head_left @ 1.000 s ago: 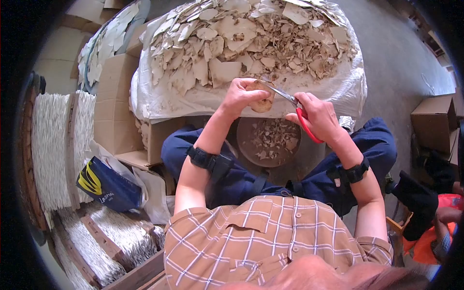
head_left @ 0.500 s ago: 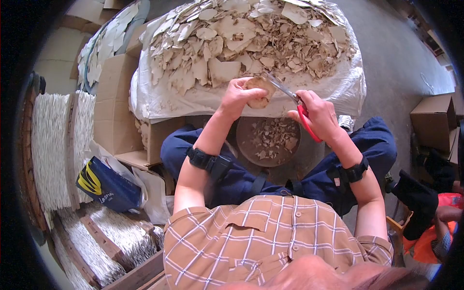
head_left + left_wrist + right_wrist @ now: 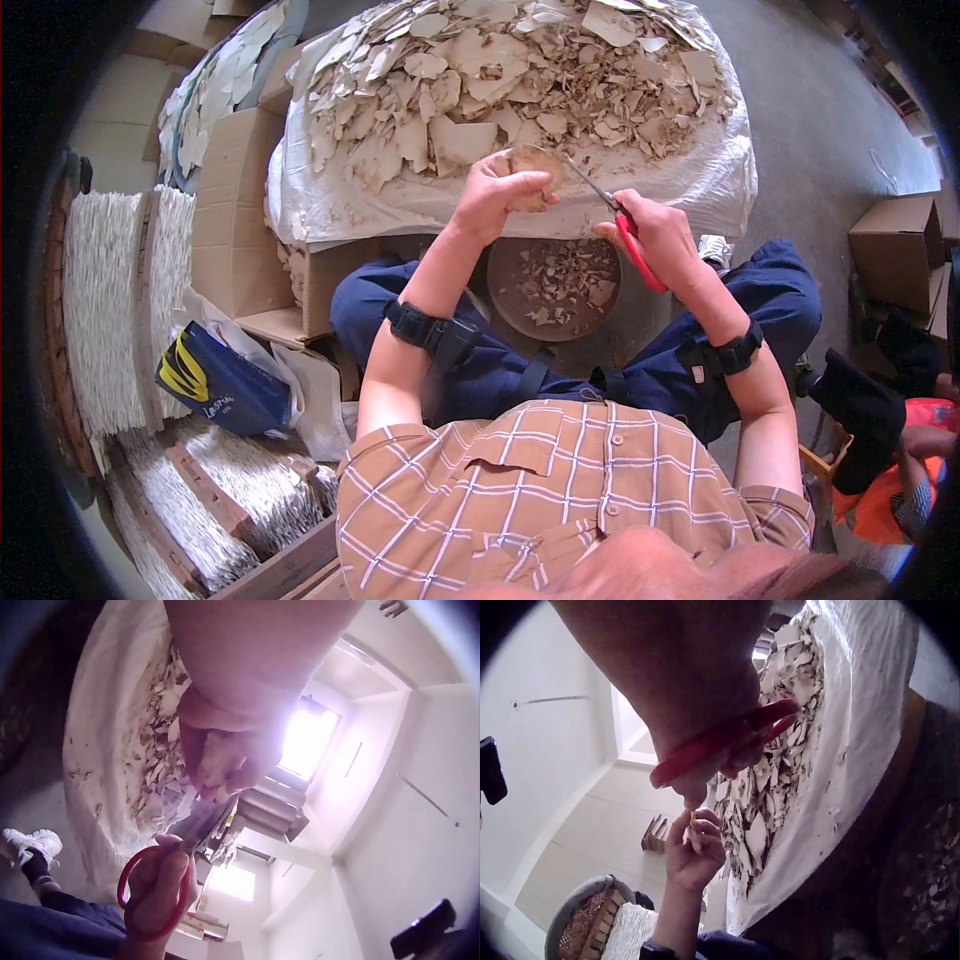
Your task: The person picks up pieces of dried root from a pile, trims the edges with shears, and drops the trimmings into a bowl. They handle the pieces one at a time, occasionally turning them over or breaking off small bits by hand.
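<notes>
My left hand point(image 3: 492, 197) pinches a thin, pale, brown-stained flake point(image 3: 532, 160) between thumb and fingers, above the near edge of the covered heap. In my right hand point(image 3: 658, 235) is a pair of scissors with red handles point(image 3: 634, 258), the fingers through the loops. Its metal blades point(image 3: 592, 183) point up and left, tips close to the flake's right edge. From the left wrist, the red loop point(image 3: 129, 889) shows around the right hand's fingers. In the right wrist view the left hand point(image 3: 695, 859) faces the scissors.
A heap of broken flakes point(image 3: 465, 145) lies on white sheeting point(image 3: 690, 200) in front. Below, between the knees, stands a round basin point(image 3: 505, 310) of small scraps. Cardboard boxes point(image 3: 235, 210), bundled white sheets point(image 3: 105, 300) and a blue bag point(image 3: 215, 385) are at left; another box point(image 3: 890, 235) is at right.
The flake has been turned in the left hand and now sits farther up and left, away from the blades. The right hand with the scissors has hardly moved.
</notes>
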Demonstrator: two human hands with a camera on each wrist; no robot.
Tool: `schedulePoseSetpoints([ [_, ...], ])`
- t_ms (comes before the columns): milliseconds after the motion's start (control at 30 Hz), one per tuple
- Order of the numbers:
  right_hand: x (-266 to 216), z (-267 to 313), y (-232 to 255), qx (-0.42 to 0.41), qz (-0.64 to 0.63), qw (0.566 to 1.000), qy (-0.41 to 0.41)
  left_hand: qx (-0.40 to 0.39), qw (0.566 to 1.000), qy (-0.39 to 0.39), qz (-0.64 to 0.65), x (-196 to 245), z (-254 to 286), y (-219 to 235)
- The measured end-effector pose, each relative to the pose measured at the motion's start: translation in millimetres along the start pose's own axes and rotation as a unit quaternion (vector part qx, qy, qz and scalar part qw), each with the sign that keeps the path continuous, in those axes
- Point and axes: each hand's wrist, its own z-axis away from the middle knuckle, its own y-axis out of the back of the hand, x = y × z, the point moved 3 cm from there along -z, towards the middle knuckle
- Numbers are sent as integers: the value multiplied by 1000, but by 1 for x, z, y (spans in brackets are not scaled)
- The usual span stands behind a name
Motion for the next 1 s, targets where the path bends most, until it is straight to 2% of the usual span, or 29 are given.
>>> schedulePoseSetpoints([
  [100,-1,0,4,46,0,999,-21,32,999,-21,26,-3,-4,12],
  [200,2,-2,3,78,-12,997,5,9,1000,-18,-16,-2,-3,11],
  [233,1,-3,3,78,-12,997,4,-4,997,-18,-70,-1,-3,7],
  [267,1,-4,2,73,-15,997,-17,-17,992,-19,-124,0,-3,4],
  [300,2,-5,1,68,-19,997,-38,-18,992,-19,-123,-1,-4,3],
  [400,22,-11,-9,78,53,994,-46,-8,998,-15,-67,-1,-5,1],
  [467,34,-18,-17,58,95,991,-71,27,997,20,73,0,-7,2],
  [600,55,-32,-29,26,191,974,-119,30,991,26,129,-9,-11,13],
  [633,64,-34,-35,26,191,974,-119,31,991,26,129,-10,-12,13],
  [700,77,-37,-39,81,215,969,-92,45,991,19,125,-12,-12,15],
  [833,79,-39,-39,68,293,952,-65,47,988,23,143,-15,-11,14],
  [900,71,-40,-32,52,341,937,-49,30,993,20,112,-14,-9,10],
  [933,65,-41,-28,50,342,937,-48,31,993,20,114,-13,-8,8],
  [1000,47,-43,-18,121,211,970,-4,10,996,27,88,-12,-6,3],
])
